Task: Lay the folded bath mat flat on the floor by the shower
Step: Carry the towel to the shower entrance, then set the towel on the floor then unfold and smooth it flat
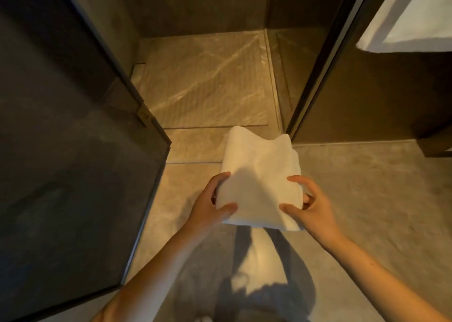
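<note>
A white folded bath mat (259, 174) is held in the air above the floor, just in front of the shower threshold. My left hand (210, 201) grips its near left edge, thumb on top. My right hand (310, 204) grips its near right edge, fingers curled under the folds. The mat's far end sags and points toward the shower floor (203, 81), a ribbed marble surface behind a raised sill.
An open dark glass shower door (73, 150) stands at the left. A dark frame and glass panel (325, 64) bound the shower opening on the right. A white towel (411, 20) hangs at the upper right. Beige stone floor (367, 199) spreads below my hands.
</note>
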Motion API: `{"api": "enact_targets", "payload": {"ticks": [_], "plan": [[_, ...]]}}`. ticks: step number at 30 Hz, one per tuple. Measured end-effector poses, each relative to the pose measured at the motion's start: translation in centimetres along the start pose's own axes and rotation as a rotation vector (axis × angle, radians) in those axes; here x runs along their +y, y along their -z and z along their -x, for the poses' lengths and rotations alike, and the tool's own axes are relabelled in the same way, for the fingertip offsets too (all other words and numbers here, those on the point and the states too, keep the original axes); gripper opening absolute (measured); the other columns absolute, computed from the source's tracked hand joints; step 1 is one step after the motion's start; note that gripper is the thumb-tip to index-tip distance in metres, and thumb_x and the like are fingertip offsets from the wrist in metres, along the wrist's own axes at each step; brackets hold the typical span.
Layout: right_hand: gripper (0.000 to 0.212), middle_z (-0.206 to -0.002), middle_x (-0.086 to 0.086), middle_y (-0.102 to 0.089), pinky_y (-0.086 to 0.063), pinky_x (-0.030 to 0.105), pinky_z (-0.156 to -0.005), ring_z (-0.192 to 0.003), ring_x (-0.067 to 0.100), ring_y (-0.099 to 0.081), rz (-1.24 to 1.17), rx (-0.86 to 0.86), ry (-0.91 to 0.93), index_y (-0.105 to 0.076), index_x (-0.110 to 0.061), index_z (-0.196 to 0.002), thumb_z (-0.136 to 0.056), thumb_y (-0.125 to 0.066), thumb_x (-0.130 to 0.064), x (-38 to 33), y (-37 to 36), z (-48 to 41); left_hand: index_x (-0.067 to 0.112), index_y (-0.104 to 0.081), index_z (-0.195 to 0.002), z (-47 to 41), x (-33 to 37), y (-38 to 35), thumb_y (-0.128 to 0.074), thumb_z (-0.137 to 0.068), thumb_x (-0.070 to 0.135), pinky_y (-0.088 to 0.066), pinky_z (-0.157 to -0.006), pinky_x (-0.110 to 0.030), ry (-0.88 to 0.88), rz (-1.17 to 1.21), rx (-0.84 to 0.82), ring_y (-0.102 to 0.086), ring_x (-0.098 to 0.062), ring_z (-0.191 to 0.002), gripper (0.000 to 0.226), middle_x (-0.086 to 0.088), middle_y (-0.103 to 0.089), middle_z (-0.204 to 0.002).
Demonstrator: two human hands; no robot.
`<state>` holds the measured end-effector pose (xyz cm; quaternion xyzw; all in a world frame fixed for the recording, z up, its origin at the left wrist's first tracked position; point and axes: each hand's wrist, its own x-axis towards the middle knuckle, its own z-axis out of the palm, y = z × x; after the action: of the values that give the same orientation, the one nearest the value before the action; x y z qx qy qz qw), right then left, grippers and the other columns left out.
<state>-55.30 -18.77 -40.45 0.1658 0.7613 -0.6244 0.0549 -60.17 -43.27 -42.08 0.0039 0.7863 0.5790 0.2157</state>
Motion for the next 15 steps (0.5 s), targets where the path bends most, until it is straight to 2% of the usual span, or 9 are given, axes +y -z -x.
{"api": "enact_targets", "payload": {"ticks": [1, 3, 4, 7, 9, 12, 13, 15], "plan": [[0.054, -0.084, -0.015, -0.075, -0.058, 0.031, -0.053, -0.072, 0.014, -0.071, 0.009, -0.01, 0.006, -0.054, -0.019, -0.122, -0.079, -0.075, 0.006, 3.3, -0.7, -2.2, 0.044, -0.046, -0.13, -2.1, -3.4, -0.8, -0.074, -0.082, 0.01, -0.057, -0.077, -0.024, -0.003, 0.002, 0.003, -0.057, -0.001, -0.104, 0.065, 0.013, -0.052, -0.125], [0.054, -0.082, -0.003, -0.074, -0.055, 0.046, -0.057, -0.072, 0.026, -0.069, 0.029, -0.036, 0.009, -0.054, -0.02, -0.121, -0.079, -0.074, 0.006, 10.0, -2.1, -6.3, 0.049, -0.045, -0.128, -6.2, -10.5, -2.8, -0.073, -0.083, 0.012, -0.057, -0.078, -0.023, -0.006, 0.012, 0.015, -0.057, 0.004, -0.1, 0.064, 0.017, -0.052, -0.122], [0.053, -0.081, 0.002, -0.073, -0.054, 0.047, -0.056, -0.071, 0.027, -0.069, 0.04, -0.041, 0.014, -0.054, -0.021, -0.12, -0.079, -0.074, 0.007, 13.4, -2.8, -8.4, 0.053, -0.044, -0.126, -8.2, -14.0, -3.9, -0.073, -0.084, 0.013, -0.056, -0.077, -0.019, -0.008, 0.015, 0.026, -0.056, 0.007, -0.098, 0.065, 0.02, -0.052, -0.12], [0.054, -0.083, 0.008, -0.072, -0.054, 0.029, -0.049, -0.067, 0.015, -0.07, 0.065, -0.038, 0.048, -0.053, -0.017, -0.12, -0.078, -0.073, 0.011, 23.5, -5.4, -14.0, 0.063, -0.04, -0.121, -13.7, -24.3, -6.8, -0.07, -0.085, 0.012, -0.048, -0.069, -0.009, -0.009, 0.035, 0.072, -0.055, 0.012, -0.094, 0.069, 0.022, -0.05, -0.119], [0.055, -0.08, 0.003, -0.072, -0.051, 0.022, -0.048, -0.063, 0.009, -0.068, 0.094, -0.039, 0.057, -0.053, -0.014, -0.12, -0.077, -0.072, 0.014, 29.6, -6.8, -17.0, 0.06, -0.04, -0.123, -16.9, -30.6, -8.7, -0.067, -0.086, 0.009, -0.045, -0.068, -0.009, -0.012, 0.042, 0.086, -0.057, 0.003, -0.091, 0.069, 0.01, -0.054, -0.119], [0.054, -0.078, 0.006, -0.071, -0.05, 0.022, -0.048, -0.059, 0.009, -0.066, 0.146, -0.073, 0.034, -0.052, -0.011, -0.122, -0.078, -0.071, 0.014, 36.7, -8.3, -19.9, 0.045, -0.039, -0.129, -20.1, -38.2, -11.0, -0.062, -0.087, 0.001, -0.046, -0.086, -0.021, -0.008, 0.025, 0.083, -0.053, -0.016, -0.11, 0.064, -0.003, -0.049, -0.134], [0.055, -0.082, 0.011, -0.071, -0.051, 0.023, -0.049, -0.061, 0.01, -0.067, 0.163, -0.087, 0.007, -0.051, -0.01, -0.123, -0.078, -0.071, 0.015, 38.5, -8.7, -20.4, 0.043, -0.037, -0.129, -20.7, -39.9, -11.6, -0.062, -0.088, 0.002, -0.047, -0.089, -0.024, 0.007, 0.016, 0.07, -0.053, -0.015, -0.112, 0.063, -0.003, -0.047, -0.135], [0.056, -0.088, 0.016, -0.07, -0.049, 0.019, -0.049, -0.06, 0.005, -0.066, 0.2, -0.087, -0.042, -0.05, -0.009, -0.123, -0.077, -0.072, 0.014, 40.9, -9.0, -21.0, 0.046, -0.035, -0.125, -21.4, -41.9, -12.2, -0.065, -0.089, 0.009, -0.05, -0.079, -0.019, 0.039, -0.014, 0.051, -0.057, 0.0, -0.1, 0.06, 0.004, -0.052, -0.127]]}}
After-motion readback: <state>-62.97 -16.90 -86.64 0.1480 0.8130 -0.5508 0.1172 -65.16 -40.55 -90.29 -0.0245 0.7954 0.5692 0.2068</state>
